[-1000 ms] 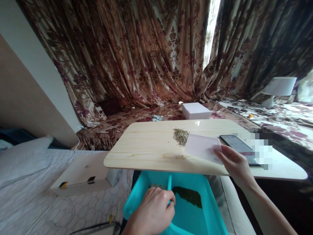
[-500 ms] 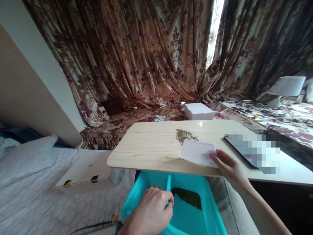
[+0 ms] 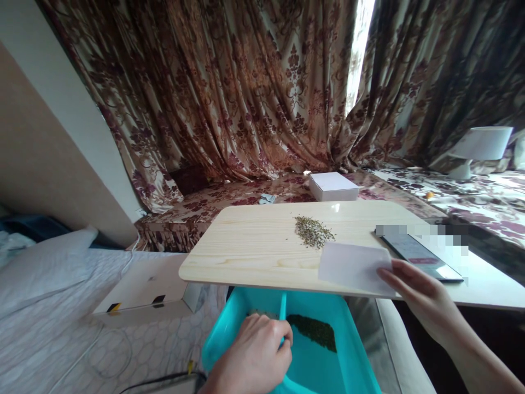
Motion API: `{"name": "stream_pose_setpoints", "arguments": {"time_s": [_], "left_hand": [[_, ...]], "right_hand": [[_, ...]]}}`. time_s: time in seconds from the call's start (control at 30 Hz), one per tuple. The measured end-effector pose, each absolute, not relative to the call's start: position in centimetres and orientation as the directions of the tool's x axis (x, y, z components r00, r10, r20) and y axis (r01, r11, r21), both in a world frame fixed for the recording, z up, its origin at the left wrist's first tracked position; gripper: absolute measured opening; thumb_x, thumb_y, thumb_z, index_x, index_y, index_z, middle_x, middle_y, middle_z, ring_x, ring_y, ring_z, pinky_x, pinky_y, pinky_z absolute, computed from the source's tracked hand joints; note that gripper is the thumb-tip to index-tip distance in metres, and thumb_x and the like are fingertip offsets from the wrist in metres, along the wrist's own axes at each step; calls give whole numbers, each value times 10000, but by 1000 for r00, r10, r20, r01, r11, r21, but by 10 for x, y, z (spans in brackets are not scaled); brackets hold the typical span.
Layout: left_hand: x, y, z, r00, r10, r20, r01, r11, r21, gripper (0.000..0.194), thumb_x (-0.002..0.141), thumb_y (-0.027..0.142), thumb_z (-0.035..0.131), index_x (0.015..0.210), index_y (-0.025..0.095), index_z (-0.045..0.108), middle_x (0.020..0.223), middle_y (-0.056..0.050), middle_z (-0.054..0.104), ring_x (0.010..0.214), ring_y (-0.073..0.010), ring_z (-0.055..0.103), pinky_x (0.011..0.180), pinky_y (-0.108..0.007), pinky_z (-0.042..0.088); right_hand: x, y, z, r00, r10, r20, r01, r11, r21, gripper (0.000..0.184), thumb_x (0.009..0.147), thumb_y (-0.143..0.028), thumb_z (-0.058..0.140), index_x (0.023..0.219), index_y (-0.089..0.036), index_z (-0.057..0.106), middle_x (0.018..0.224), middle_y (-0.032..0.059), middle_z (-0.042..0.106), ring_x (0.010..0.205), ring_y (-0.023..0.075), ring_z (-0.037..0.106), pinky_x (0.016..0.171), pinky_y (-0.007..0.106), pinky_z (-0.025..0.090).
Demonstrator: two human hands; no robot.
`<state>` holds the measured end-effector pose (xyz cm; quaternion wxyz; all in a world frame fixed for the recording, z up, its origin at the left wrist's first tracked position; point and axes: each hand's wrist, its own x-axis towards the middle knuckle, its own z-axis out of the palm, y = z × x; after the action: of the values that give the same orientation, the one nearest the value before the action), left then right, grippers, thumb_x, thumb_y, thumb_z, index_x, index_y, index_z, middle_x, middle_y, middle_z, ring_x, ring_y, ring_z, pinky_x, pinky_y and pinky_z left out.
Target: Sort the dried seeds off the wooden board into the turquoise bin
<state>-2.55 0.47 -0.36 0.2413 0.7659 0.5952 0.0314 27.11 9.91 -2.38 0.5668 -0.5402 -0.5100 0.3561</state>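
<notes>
Your thin, whitish rectangular card (image 3: 353, 268) is over the near part of the pale, round-cornered wooden tabletop (image 3: 246, 241), just in front of the loose pile of small greenish-brown grains (image 3: 314, 232). Your right hand (image 3: 422, 290) has its grip pinched on the card's right edge. Below, your left hand (image 3: 262, 350) has its grip curled around the turquoise plastic divider (image 3: 283, 305) of the turquoise two-compartment bin (image 3: 225, 328), whose right compartment holds dark green grains (image 3: 315, 331). Right of the card lies a dark, flat device (image 3: 426, 260).
</notes>
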Motion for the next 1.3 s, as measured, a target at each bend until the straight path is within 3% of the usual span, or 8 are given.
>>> {"name": "stream_pose_setpoints", "arguments": {"time_s": [0.07, 0.13, 0.43, 0.8, 1.3], "left_hand": [[-13, 7, -3, 333, 917, -220, 895, -233, 381, 303, 874, 256, 394, 907, 228, 693, 932, -66, 701, 947, -267, 602, 856, -370, 415], [3, 10, -3, 398, 895, -203, 880, -310, 359, 310, 854, 233, 390, 887, 203, 696, 908, -88, 702, 917, -274, 610, 861, -386, 416], [61, 23, -4, 611, 774, -165, 788, -576, 218, 306, 831, 154, 387, 881, 133, 687, 807, -135, 683, 820, -271, 620, 834, -395, 430], [79, 20, 16, 591, 746, -308, 807, -550, 217, 273, 830, 110, 416, 889, 116, 682, 821, -149, 683, 834, -278, 629, 901, -418, 409], [85, 18, 25, 581, 716, -387, 811, -549, 202, 264, 855, 137, 438, 972, 96, 671, 900, -150, 694, 906, -287, 645, 987, -447, 384]], "right_hand": [[287, 99, -26, 386, 890, 242, 187, 182, -965, 435, 487, -572, 818, 770, -256, 723, 844, 61, 767, 756, 254, 700, 651, 322, 578], [300, 101, -28, 441, 855, 274, 247, 178, -952, 437, 486, -558, 811, 777, -250, 707, 844, 62, 760, 766, 259, 700, 684, 341, 578], [305, 118, -39, 349, 865, 360, 392, 215, -895, 315, 597, -520, 718, 767, -263, 651, 785, 48, 758, 789, 275, 717, 727, 387, 578], [297, 129, -36, 294, 892, 343, 374, 223, -900, 304, 632, -490, 699, 787, -235, 641, 803, 61, 746, 766, 257, 695, 733, 385, 561], [292, 107, -38, 194, 949, 247, 257, 194, -947, 499, 531, -627, 796, 798, -214, 709, 785, 68, 748, 726, 245, 680, 616, 319, 562]]}}
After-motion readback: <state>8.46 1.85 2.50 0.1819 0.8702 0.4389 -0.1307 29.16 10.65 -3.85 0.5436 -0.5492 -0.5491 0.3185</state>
